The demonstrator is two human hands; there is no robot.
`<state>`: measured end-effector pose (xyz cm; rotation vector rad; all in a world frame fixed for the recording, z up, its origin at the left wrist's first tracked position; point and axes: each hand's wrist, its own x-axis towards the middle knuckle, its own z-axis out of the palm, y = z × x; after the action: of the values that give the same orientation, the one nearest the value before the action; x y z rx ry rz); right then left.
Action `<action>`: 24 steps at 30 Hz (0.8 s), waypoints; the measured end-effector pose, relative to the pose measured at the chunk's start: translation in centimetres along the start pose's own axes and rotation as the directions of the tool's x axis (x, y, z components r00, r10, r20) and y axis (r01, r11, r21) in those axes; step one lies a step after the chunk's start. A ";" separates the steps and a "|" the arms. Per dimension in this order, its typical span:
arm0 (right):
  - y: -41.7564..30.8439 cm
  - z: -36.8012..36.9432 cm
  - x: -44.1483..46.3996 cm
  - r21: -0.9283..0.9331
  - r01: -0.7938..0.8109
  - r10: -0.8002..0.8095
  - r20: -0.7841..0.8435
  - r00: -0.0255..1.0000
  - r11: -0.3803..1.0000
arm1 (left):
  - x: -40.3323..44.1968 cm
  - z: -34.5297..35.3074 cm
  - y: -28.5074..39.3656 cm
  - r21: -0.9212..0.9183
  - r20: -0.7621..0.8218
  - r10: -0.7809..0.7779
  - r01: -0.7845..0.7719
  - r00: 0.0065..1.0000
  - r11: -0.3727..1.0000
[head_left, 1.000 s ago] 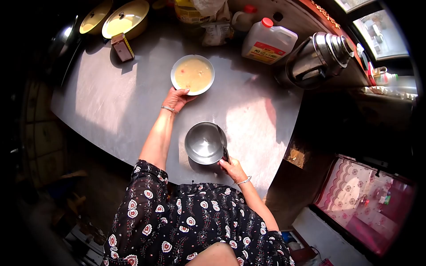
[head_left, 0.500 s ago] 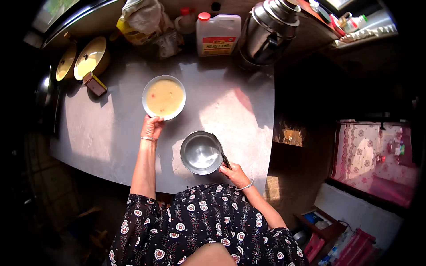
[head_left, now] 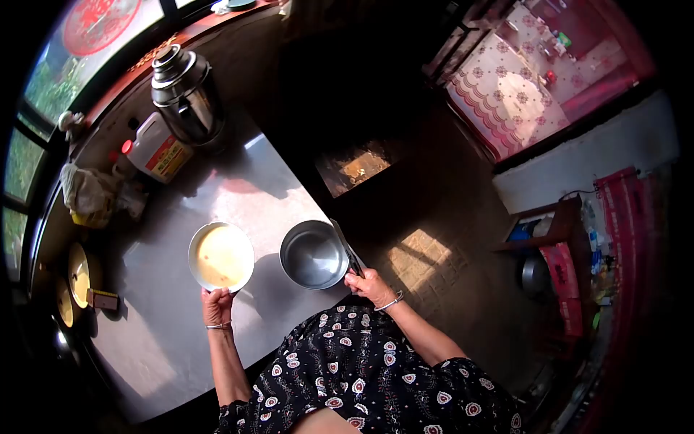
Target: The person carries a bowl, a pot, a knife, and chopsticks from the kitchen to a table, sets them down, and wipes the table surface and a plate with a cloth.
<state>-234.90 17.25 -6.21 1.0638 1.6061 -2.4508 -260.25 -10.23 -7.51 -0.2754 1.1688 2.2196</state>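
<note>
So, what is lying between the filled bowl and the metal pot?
In the head view, only bare tabletop shows between the filled bowl and the metal pot.

No text is reading clearly. The jug (head_left: 150,139) is carrying a red-and-yellow label (head_left: 168,156) whose dark characters are showing too small and blurred to make out. On the window (head_left: 54,72), a round red sign (head_left: 101,24) is displaying a pattern or character that is staying illegible.
</note>
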 end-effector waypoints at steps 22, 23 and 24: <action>-2.5 -28.1 -13.1 0.302 0.284 -0.060 -0.583 0.810 0.910 | -0.9 28.7 -20.9 0.244 0.382 -0.453 0.386 0.806 0.890; -2.2 -29.4 -13.0 0.322 0.279 -0.035 -0.597 0.801 0.905 | -0.7 30.4 -21.6 0.258 0.374 -0.466 0.393 0.801 0.883; -2.4 -30.5 -13.0 0.320 0.295 -0.036 -0.619 0.784 0.900 | -1.1 33.1 -22.1 0.327 0.318 -0.479 0.380 0.818 0.865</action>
<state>-209.83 39.03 -4.37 2.0269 1.3619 -2.8247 -242.98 25.24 -2.48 0.0131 1.0251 1.6097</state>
